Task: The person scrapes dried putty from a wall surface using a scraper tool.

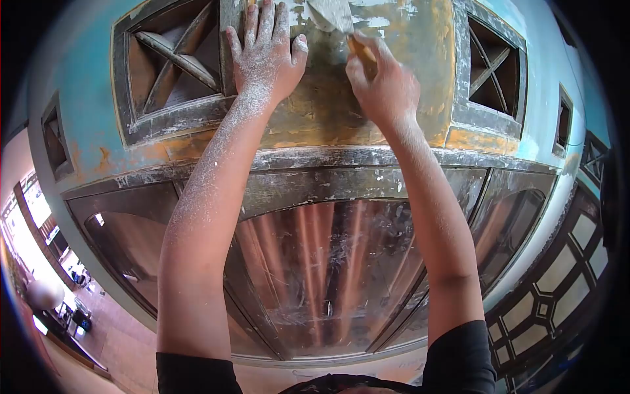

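Note:
My left hand (268, 59), dusted with white powder, lies flat with fingers spread on the worn wall panel (315, 111) above the window. In my right hand (386, 82) is the wooden handle of a scraper (333, 14), with the fingers wrapped round it. The scraper's metal blade points up and to the left, against white patches on the panel near the top edge of the view. Patches of yellow-brown, grey and white cover the panel.
Square openings with crossed bars (174, 62) flank the panel. Below runs a ledge (315, 157) over glass panes (328, 262) with reddish curtains. At the far left, a doorway shows a tiled floor (121, 335). A patterned dark frame (545, 302) stands at the right.

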Action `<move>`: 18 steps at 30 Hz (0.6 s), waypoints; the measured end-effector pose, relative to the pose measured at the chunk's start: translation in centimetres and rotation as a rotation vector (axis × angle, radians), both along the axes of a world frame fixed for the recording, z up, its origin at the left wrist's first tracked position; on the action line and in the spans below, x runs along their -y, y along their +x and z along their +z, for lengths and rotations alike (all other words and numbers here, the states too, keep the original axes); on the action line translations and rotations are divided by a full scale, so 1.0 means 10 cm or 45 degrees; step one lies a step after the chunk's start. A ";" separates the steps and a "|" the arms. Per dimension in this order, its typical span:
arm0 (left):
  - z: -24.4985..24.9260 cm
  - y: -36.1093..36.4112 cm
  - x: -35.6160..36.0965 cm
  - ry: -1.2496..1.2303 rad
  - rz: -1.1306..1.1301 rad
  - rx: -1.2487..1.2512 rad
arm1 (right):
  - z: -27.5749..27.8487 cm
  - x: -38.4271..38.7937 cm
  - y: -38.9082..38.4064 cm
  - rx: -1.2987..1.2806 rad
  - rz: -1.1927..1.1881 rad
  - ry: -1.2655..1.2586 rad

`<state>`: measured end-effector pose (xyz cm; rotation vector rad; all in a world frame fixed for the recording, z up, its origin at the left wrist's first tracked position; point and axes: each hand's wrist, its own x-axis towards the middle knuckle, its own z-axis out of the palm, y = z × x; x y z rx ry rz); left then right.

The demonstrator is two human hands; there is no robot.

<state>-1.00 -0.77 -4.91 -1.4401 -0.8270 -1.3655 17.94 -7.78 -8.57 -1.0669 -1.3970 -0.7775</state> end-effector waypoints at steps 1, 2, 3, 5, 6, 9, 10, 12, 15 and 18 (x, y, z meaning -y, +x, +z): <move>0.00 0.00 -0.01 -0.002 -0.002 -0.001 | 0.05 -0.01 -0.01 0.004 -0.019 0.076; 0.00 0.00 -0.01 0.001 -0.001 -0.002 | 0.06 -0.02 -0.02 -0.007 -0.024 0.069; -0.01 0.00 -0.01 0.006 0.000 -0.003 | 0.03 -0.04 -0.01 -0.010 -0.028 0.068; -0.01 0.01 -0.01 0.006 -0.018 0.005 | -0.12 -0.06 0.01 -0.046 -0.032 0.037; -0.01 0.02 -0.02 0.011 -0.032 0.014 | -0.18 -0.08 0.04 -0.048 -0.037 0.041; 0.00 0.03 -0.03 0.064 -0.038 0.021 | -0.14 -0.12 0.08 -0.077 -0.033 0.052; 0.01 0.04 -0.02 0.045 -0.025 0.033 | -0.02 -0.13 0.07 -0.107 -0.094 0.066; 0.00 0.04 0.01 0.013 -0.045 0.028 | 0.19 -0.11 0.03 -0.142 -0.174 0.139; 0.00 0.02 0.03 -0.030 -0.072 0.024 | 0.22 -0.23 0.02 -0.158 -0.154 0.255; 0.00 0.02 0.01 -0.033 -0.080 0.016 | -0.08 -0.30 0.09 -0.021 -0.154 0.270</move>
